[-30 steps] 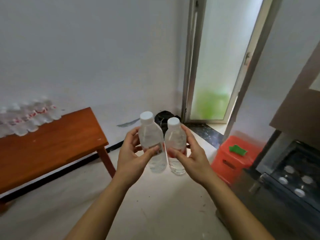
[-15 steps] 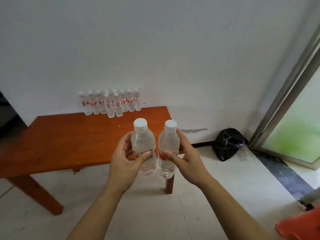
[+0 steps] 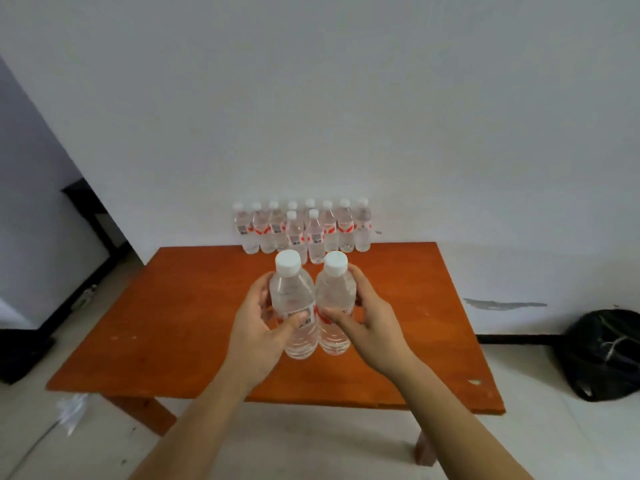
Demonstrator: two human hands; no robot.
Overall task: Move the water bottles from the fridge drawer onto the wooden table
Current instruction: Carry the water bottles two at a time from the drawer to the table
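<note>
My left hand (image 3: 258,330) grips a clear water bottle (image 3: 292,299) with a white cap. Right beside it, my right hand (image 3: 370,327) grips a second water bottle (image 3: 336,292) of the same kind. Both bottles are upright, side by side and touching, held above the middle of the wooden table (image 3: 173,323). At the table's far edge, against the white wall, several water bottles (image 3: 304,226) with red labels stand in two rows. The fridge drawer is out of view.
A black bag (image 3: 602,351) lies on the floor to the right of the table. A dark frame (image 3: 90,216) stands at the left by the wall. A crumpled clear wrapper (image 3: 72,408) lies on the floor near the table's front left leg.
I have turned left from the fridge and doorway to face the table squarely. Both hands still carry the two bottles, which are now over the tabletop.
</note>
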